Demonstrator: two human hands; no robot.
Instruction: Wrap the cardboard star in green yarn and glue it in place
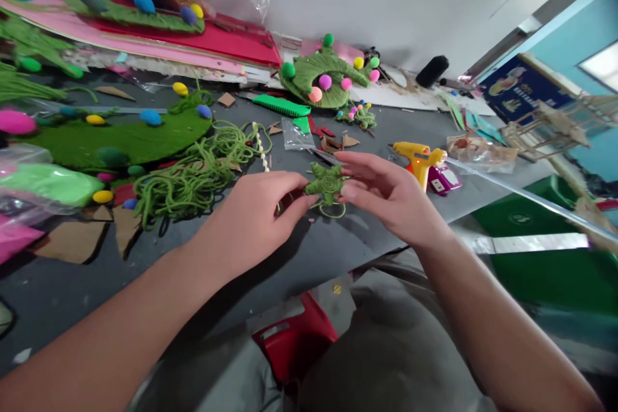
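Note:
Between my two hands is a small green yarn-wrapped star (327,181) with a coiled spiral at its middle. My left hand (270,203) pinches its left points between thumb and fingers. On the opposite side, my right hand (381,190) holds the star's right edge with thumb and fingertips. A loop of green cord hangs just below the star. Left of my left hand lies a tangled heap of green cord (188,177). A yellow hot glue gun (418,158) rests beyond my right hand, its lower part hidden behind that hand.
Green wrapped shapes with coloured pompoms, one a crescent (328,77), lie at the back and left. A green utility knife (282,105), cardboard scraps (72,241) and a small plastic bag (297,135) are around. Green bins (545,206) stand at the right, past the table edge.

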